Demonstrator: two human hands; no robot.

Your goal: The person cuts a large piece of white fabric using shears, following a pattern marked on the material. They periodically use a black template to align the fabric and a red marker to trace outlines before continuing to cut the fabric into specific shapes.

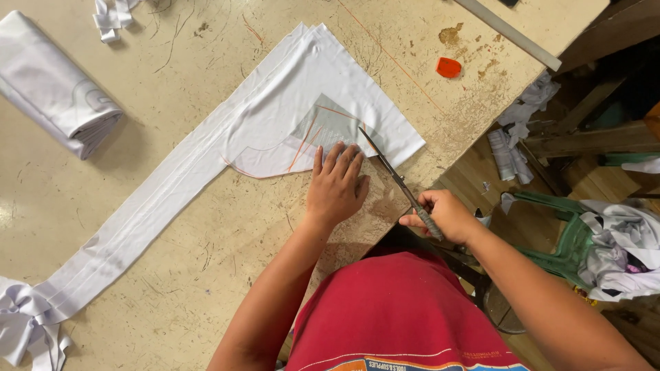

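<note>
A white folded fabric piece (275,117) lies on a worn beige table (179,275), marked with orange chalk lines and trailing a long strip toward the lower left. My left hand (335,185) presses flat on the fabric's near edge, fingers spread. My right hand (443,214) grips the handles of long metal scissors (392,175). The blades point up and left, their tip at the fabric's edge beside my left fingers.
A folded white cloth bundle (58,89) sits at the upper left. An orange chalk piece (448,67) and a long ruler (509,31) lie at the upper right. Off the table's right edge are a green plastic chair (560,237) and fabric scraps (622,247).
</note>
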